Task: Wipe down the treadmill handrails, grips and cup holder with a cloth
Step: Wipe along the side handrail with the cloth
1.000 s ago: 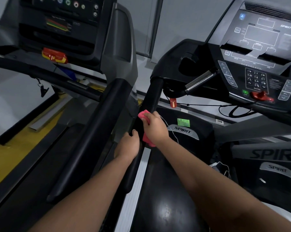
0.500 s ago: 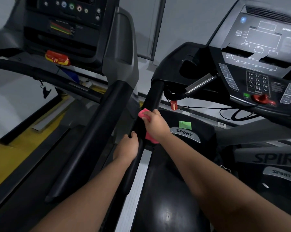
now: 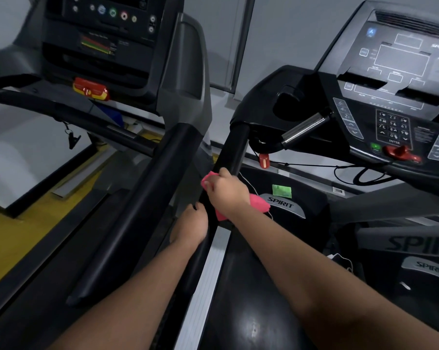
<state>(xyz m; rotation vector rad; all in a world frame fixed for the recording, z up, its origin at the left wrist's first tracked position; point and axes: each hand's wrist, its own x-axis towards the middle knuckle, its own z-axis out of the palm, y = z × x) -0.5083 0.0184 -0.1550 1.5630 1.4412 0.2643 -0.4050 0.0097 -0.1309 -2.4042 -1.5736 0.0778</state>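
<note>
Here — right grip (image 3: 228,190) presses cloth (image 3: 260,202) (pink) on handrail (image 3: 232,150).

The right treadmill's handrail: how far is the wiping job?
Done: nothing can be confirmed; no surface shows a wiped mark. In hand: the right hand holds the pink cloth around the black handrail at mid-length, while the left hand grips the rail below. Remaining: the rail's upper stretch, the silver metal grip and the black cup holder recess, none touched by the cloth.
</note>
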